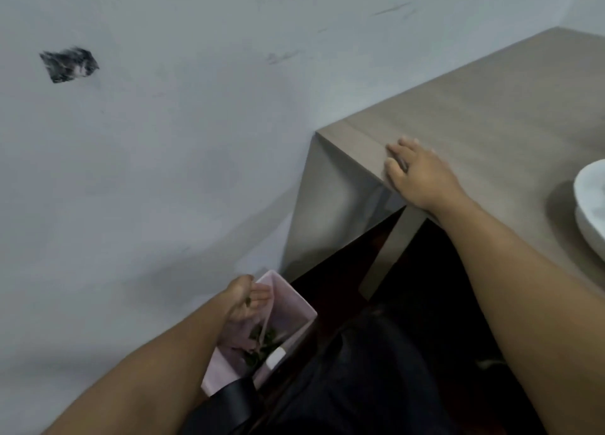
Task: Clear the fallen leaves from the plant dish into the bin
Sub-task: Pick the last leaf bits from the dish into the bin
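Left hand (246, 300) at lower centre of the frame, over the near-wall end of the bin (296, 307), fingers spread loosely and pointing down into it, palm turned toward the camera; one small dark green scrap at the fingers, too blurred to tell whether pinched or just stuck there. Below the hand, inside the bin, a clump of green leaves (262, 344) lying on a pale liner, a thin light stalk running up through them. Bin pink, rectangular, on the floor against the wall (157, 146), just beside the foot of the worktop's side panel. A small white patch on the bin's right rim, unclear what. Black strap-like shape across the bin's near corner, at the bottom edge of the frame, and dark clothing filling the lower middle. Right hand (417, 172) at centre right, flat and open, palm down on the corner edge of the worktop (497, 100), fingers stretched toward the left, gripping nothing; a dark band on one finger. Forearm running back to the lower right of the frame. Worktop pale wood grain, stretching to the upper right. At the right edge, a white dish (589, 205), cut off by the frame, its contents out of view. Wall pale grey, scuffed, with a dark ragged mark at upper left.
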### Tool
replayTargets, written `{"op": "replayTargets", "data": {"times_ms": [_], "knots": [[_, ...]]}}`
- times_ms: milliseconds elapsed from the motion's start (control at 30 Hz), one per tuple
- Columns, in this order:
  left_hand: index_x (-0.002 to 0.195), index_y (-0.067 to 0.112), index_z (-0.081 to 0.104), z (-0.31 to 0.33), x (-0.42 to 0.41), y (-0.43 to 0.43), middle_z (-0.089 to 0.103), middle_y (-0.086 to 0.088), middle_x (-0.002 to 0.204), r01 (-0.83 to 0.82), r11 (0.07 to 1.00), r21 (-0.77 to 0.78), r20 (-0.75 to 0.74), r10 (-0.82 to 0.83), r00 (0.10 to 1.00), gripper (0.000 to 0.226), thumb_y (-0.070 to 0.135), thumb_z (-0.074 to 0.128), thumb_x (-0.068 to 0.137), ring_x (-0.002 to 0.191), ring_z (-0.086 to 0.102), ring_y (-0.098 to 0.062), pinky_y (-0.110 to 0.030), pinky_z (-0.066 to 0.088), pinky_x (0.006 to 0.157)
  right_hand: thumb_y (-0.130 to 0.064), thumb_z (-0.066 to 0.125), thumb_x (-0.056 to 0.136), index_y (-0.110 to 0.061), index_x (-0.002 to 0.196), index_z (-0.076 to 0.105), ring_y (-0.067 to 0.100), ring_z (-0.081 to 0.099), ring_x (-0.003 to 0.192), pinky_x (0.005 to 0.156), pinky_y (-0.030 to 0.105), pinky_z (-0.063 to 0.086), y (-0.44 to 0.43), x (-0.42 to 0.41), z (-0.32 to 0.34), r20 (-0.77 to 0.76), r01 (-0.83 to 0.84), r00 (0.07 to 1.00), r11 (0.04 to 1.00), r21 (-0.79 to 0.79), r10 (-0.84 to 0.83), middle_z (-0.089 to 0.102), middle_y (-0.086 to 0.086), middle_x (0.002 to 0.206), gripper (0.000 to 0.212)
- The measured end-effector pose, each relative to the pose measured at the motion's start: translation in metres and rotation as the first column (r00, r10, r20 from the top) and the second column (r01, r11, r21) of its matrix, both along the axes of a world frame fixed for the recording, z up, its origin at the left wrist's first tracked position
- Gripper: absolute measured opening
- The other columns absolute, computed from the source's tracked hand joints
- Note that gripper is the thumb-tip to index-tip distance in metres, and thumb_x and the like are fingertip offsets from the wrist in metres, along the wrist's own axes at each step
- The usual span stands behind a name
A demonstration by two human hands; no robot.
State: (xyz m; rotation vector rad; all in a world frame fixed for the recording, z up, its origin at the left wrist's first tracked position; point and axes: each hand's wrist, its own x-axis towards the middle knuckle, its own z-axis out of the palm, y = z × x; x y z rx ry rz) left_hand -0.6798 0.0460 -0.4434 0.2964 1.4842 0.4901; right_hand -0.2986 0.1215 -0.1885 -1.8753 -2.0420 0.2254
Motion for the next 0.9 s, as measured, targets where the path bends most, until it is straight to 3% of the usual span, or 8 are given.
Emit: {"op": "replayTargets", "data": {"times_ms": [67, 200, 267, 333, 533, 633, 733, 900], "knots": [[0.161, -0.001, 0.036, -0.01, -0.011, -0.002, 0.049, -0.007, 0.078, 0.099, 0.994, -0.042, -0.05, -0.101, 0.994, 0.09, 0.066, 0.017, 0.105, 0.06, 0.039, -0.02, -0.029, 0.034, 0.054, -0.044, 0.043, 0.111, -0.024, 0.162, 0.047, 0.027, 0.027, 0.164, 0.133, 0.05, 0.02, 0.0, 0.001, -0.001, 0.009, 0.001, 1.0, 1.0, -0.002, -0.001, 0.035, 0.005, 0.175, 0.055], [0.165, 0.005, 0.028, -0.004, -0.013, 0.001, 0.043, -0.007, 0.088, 0.109, 0.994, -0.014, -0.029, -0.109, 0.994, 0.099, 0.078, 0.021, 0.098, 0.063, 0.028, -0.018, -0.033, 0.022, 0.059, -0.045, 0.041, 0.11, -0.024, 0.161, 0.047, 0.027, 0.027, 0.164, 0.133, 0.05, 0.02, 0.002, 0.001, -0.002, 0.016, 0.0, 1.0, 1.0, 0.001, 0.0, 0.035, 0.005, 0.175, 0.055], [0.162, 0.003, 0.035, 0.014, 0.0, 0.005, 0.061, -0.015, 0.094, 0.131, 0.991, 0.023, -0.006, -0.131, 0.991, 0.093, 0.073, 0.029, 0.101, 0.075, 0.059, -0.029, -0.035, 0.044, 0.067, -0.047, 0.038, 0.109, -0.025, 0.162, 0.046, 0.028, 0.026, 0.164, 0.133, 0.051, 0.019, 0.002, 0.002, -0.002, 0.025, -0.004, 1.0, 1.0, -0.001, 0.004, 0.034, 0.005, 0.175, 0.058], [0.156, 0.005, 0.046, 0.03, 0.014, 0.01, 0.066, -0.022, 0.141, 0.229, 0.971, 0.063, -0.02, -0.228, 0.973, 0.082, 0.066, 0.038, 0.102, 0.129, 0.063, -0.041, -0.043, 0.048, 0.106, -0.048, 0.033, 0.11, -0.027, 0.165, 0.039, 0.027, 0.021, 0.166, 0.134, 0.051, 0.015, 0.002, 0.002, -0.001, 0.062, -0.008, 0.998, 0.999, -0.041, 0.011, 0.027, 0.004, 0.178, 0.059], [0.149, 0.016, 0.056, 0.119, 0.08, 0.022, 0.071, -0.003, 0.142, 0.554, 0.793, 0.254, -0.062, -0.558, 0.827, 0.056, 0.052, 0.049, 0.106, 0.13, 0.067, -0.029, -0.041, 0.046, 0.108, -0.047, 0.026, 0.114, -0.031, 0.17, 0.024, 0.025, 0.009, 0.168, 0.134, 0.048, 0.007, -0.017, -0.004, 0.009, 0.111, 0.002, 0.994, 0.986, -0.166, 0.016, 0.009, 0.002, 0.182, 0.059], [0.147, 0.017, 0.059, 0.173, 0.11, 0.031, 0.074, -0.002, 0.138, 0.594, 0.699, 0.398, -0.035, -0.636, 0.771, 0.049, 0.046, 0.05, 0.108, 0.132, 0.067, -0.029, -0.047, 0.043, 0.119, -0.047, 0.04, 0.111, -0.024, 0.163, 0.043, 0.03, 0.031, 0.162, 0.13, 0.048, 0.027, -0.034, 0.009, 0.019, 0.071, -0.057, 0.995, 0.98, -0.191, 0.072, 0.033, 0.011, 0.174, 0.057], [0.145, 0.015, 0.061, 0.229, 0.135, 0.037, 0.072, -0.011, 0.141, 0.593, 0.604, 0.533, 0.011, -0.705, 0.709, 0.047, 0.041, 0.05, 0.108, 0.133, 0.067, -0.033, -0.051, 0.045, 0.119, -0.041, 0.052, 0.107, -0.017, 0.133, 0.071, 0.034, 0.067, 0.127, 0.106, 0.037, 0.051, -0.059, 0.031, 0.039, 0.025, -0.079, 0.996, 0.989, -0.123, 0.083, 0.074, 0.011, 0.133, 0.04], [0.146, 0.011, 0.063, 0.302, 0.202, 0.047, 0.07, -0.018, 0.139, 0.558, 0.447, 0.699, -0.003, -0.778, 0.628, 0.049, 0.038, 0.048, 0.107, 0.131, 0.067, -0.038, -0.052, 0.047, 0.115, -0.039, 0.055, 0.106, -0.022, 0.116, 0.078, 0.022, 0.073, 0.101, 0.091, 0.036, 0.056, -0.114, 0.093, 0.083, -0.031, 0.121, 0.992, 0.991, 0.048, -0.12, 0.08, -0.003, 0.111, 0.031]]}}
